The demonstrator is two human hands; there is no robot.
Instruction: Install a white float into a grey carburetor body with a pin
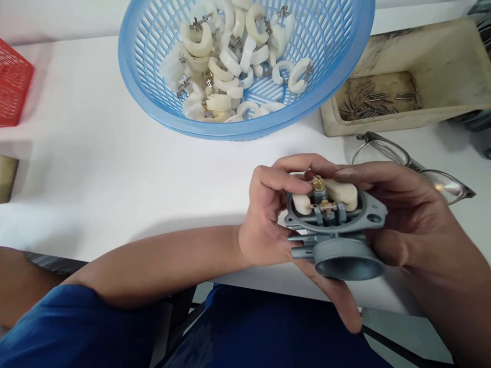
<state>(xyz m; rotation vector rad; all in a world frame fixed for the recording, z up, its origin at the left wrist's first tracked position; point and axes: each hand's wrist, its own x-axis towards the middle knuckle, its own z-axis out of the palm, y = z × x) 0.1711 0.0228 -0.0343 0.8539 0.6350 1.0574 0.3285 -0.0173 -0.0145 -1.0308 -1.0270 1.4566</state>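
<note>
Holding: a grey metal carburetor body [337, 240] was gripped between both hands, above the near edge of the surface and over the lap.
Left hand: the left hand [268, 220] was wrapped round the body's left side from below, its fingers [276, 181] curled shut on the casting.
Right hand: the right hand [406, 214] was closed on the right side, its fingers [356, 174] pressed down on the white float [337, 197] seated in the open top of the body.
Brass part: a small brass jet [318, 183] was seen standing upright beside the float.
Blue basket: a round blue basket [153, 87] was set at the far middle, filled with many white curved floats [230, 61] bearing small metal hinges.
Tan tray: a worn tan tray [452, 66] was placed at the far right, with thin metal pins [374, 99] scattered over its floor.
Red basket: a red basket [13, 82] was cut off by the left edge; its contents could not be made out.
Glasses: a pair of spectacles [406, 161] was laid just behind the right hand, near the tray.
Surface: a white surface [95, 163] was seen bare across its left half.
Edges: the blue basket was cut off at the top, and open room was left between it and the hands.
</note>
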